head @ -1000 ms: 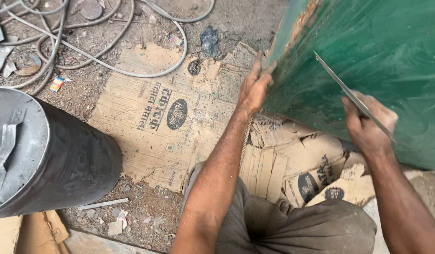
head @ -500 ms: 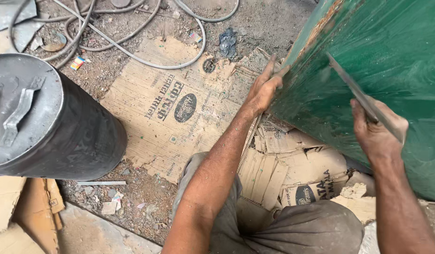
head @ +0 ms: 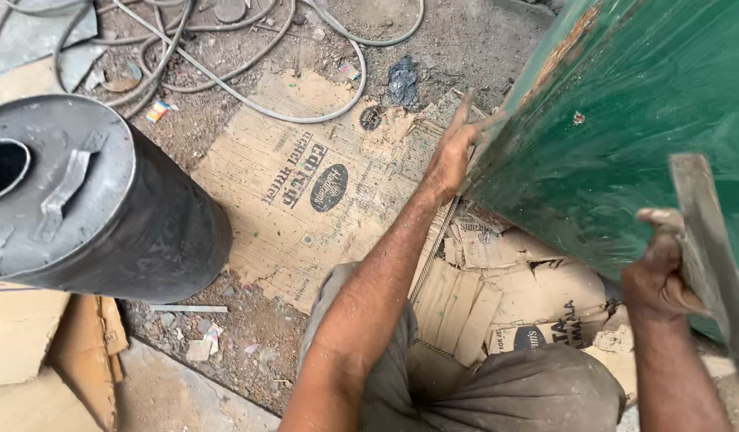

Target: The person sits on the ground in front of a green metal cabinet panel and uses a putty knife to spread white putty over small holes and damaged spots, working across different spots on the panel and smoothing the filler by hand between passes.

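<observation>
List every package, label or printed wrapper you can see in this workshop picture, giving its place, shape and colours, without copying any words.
Flattened brown cardboard box: on the ground at centre, rectangular, with dark oval logo and dark lettering.
Torn brown cardboard pieces: under the green panel's lower edge, overlapping strips, one with a dark oval mark.
Small multicoloured wrapper scrap: in the dirt above the dark metal cylinder.
Plain tan cardboard: bottom left corner, print not visible.

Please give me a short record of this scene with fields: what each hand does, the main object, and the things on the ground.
left hand: pressed flat on the edge of the green metal panel
right hand: grip closed on a flat metal strip against the panel
panel: tilted, rust along its edge
ground: flattened cardboard, grey hoses, dirt
left side: dark metal drum with a handle on its lid
</observation>
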